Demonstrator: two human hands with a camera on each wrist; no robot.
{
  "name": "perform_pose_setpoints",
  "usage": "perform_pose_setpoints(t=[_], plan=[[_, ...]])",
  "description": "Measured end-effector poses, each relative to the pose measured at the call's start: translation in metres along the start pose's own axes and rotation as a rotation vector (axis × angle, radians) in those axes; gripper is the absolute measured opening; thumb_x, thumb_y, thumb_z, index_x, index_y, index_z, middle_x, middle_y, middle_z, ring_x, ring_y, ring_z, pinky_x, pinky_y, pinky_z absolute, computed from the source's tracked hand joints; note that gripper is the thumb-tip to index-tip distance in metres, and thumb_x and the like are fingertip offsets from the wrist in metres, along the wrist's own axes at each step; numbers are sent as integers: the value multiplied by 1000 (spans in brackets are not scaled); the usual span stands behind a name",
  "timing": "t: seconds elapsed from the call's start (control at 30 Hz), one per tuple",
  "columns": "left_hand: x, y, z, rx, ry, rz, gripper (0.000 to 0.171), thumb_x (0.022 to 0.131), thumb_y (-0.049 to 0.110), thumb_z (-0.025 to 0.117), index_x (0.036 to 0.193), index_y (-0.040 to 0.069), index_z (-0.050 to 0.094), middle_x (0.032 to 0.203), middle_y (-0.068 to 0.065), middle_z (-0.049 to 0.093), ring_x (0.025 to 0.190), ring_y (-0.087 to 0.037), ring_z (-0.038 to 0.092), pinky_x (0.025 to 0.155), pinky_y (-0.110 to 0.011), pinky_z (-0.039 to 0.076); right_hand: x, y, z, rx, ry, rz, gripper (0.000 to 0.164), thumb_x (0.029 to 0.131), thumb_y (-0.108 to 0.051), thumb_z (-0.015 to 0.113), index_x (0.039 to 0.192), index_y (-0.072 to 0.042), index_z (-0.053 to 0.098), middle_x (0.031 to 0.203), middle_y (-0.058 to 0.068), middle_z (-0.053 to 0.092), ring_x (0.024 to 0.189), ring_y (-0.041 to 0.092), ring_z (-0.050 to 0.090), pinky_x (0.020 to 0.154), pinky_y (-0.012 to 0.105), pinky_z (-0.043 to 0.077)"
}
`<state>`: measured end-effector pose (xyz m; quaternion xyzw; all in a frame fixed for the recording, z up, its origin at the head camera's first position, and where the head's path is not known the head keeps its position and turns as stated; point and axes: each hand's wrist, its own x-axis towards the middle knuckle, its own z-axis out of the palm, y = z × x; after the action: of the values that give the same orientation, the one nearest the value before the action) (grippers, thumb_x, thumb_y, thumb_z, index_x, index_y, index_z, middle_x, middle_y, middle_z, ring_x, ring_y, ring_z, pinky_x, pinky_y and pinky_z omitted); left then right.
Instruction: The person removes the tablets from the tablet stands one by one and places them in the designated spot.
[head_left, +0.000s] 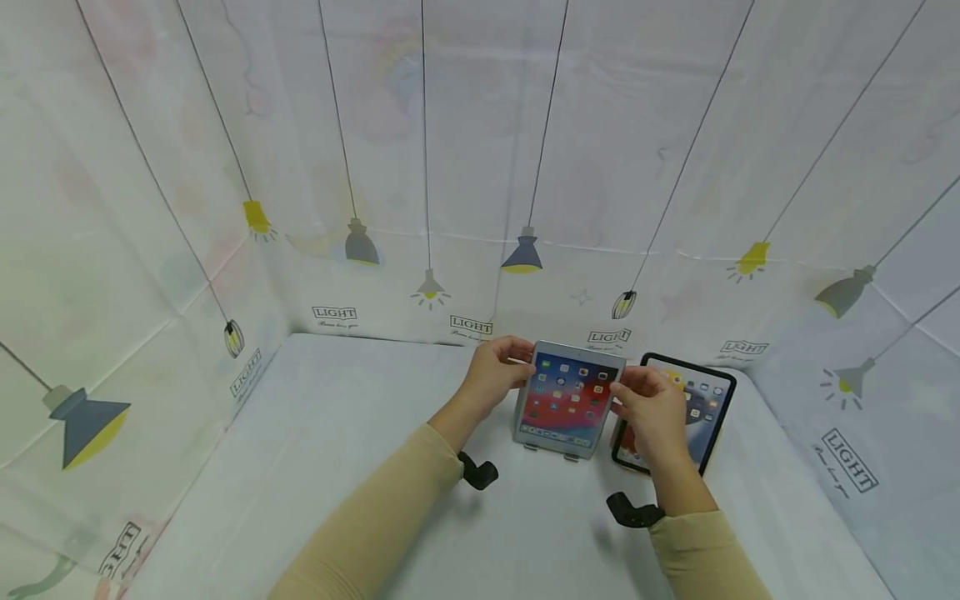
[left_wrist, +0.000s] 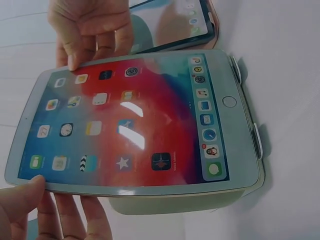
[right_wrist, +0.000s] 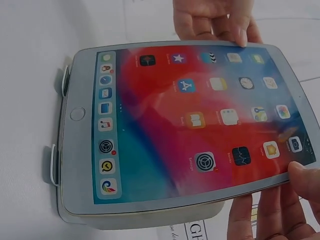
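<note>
A white-framed tablet (head_left: pixel 568 398), its home screen lit, leans back on a pale tablet stand (left_wrist: pixel 180 204). Two small metal hooks (left_wrist: pixel 258 141) stand at the tablet's lower edge, beside the round home button. My left hand (head_left: pixel 497 372) pinches the tablet's left long edge near the top, thumb on the front and fingers behind. On the opposite edge, my right hand (head_left: pixel 654 408) grips the same way, its thumb (right_wrist: pixel 302 177) near the upper corner. Most of the stand is hidden behind the tablet.
A second tablet (head_left: pixel 708 417) with a black frame and lit screen is propped to the right, partly behind my right hand. Black curved pieces (head_left: pixel 480 472) sit at both wrists. A patterned curtain (head_left: pixel 465 167) printed with lamps surrounds the white table (head_left: pixel 322 417).
</note>
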<state>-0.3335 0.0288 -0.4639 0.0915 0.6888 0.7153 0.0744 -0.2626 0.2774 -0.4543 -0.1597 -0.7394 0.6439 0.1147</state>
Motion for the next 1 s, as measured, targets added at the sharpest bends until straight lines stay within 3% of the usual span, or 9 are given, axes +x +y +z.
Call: perform_pose_setpoints(t=[0.2,0.47,0.7,1.0], plan=[[-2,3,-4,-22,-2,-2,25,95,-1,78,114,15,79,111,-6,75,96,-18,73,90,-43,69,-6,-4,2,-39,17,-51,23,102,-14,75,125,-11,73,113,-6,72,102,8,70,82,23,66],[-10,9,-9,-16,-5,-10,28,94,-3,77,116,14,78,109,-7,73,93,-18,71,85,-41,70,-12,-4,3,-81,2,-88,22,103,-17,74,125,-12,75,119,-1,71,105,12,71,80,22,66],[-17,5,-14,11,-18,-38,28,95,0,78,119,16,78,108,-7,72,93,-18,72,85,-44,70,-15,2,3,-93,-28,-58,25,102,-19,76,126,-12,75,116,0,75,99,9,75,79,25,67],[-26,-2,-22,4,-32,-89,29,94,1,79,120,15,77,104,-5,69,88,-17,72,77,-37,70,-18,11,4,-47,-92,4,30,101,-18,77,130,-8,73,110,-6,76,95,8,73,79,27,68]])
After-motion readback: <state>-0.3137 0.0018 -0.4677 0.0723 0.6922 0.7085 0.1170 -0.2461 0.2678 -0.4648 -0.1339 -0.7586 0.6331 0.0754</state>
